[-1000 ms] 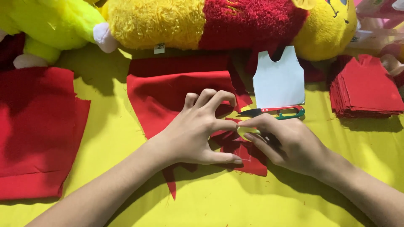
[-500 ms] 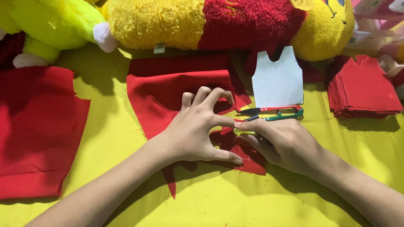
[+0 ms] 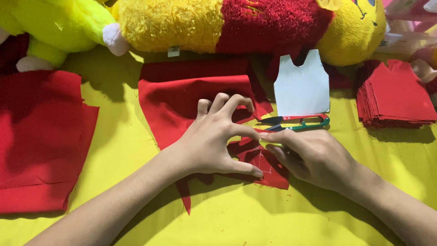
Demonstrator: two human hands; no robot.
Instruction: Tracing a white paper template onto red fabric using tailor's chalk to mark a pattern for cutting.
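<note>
Landmark: I place everything by the small red fabric piece [image 3: 266, 166] at the middle of the yellow table cover [image 3: 236, 218].
Left hand: my left hand [image 3: 214, 141] is spread wide, fingertips arched down on the small piece and on the larger red cloth [image 3: 182, 105] behind it; I judge the splayed fingers are there to pin the fabric flat so it cannot slide.
Right hand: my right hand [image 3: 314, 157] lies on the small piece's right side, fingers curled narrow and pinched together at its upper edge. Something thin may sit under them, but I cannot tell what.
White lines: faint marks show on the small piece, between the two hands.
Snips: red and green thread snips [image 3: 298, 123] lie just behind the small piece, touching neither hand.
Template: a white vest-shaped card [image 3: 302, 86] lies flat behind the snips.
Cut stack: a neat pile of red vest-shaped pieces [image 3: 396, 95] sits well to the right.
Spare cloth: folded red cloth [image 3: 38, 136] lies far to the left.
Plush toys: yellow and red plush toys [image 3: 218, 23] lie along the back.
Containers: none in view; the pile lies loose on the cover.
</note>
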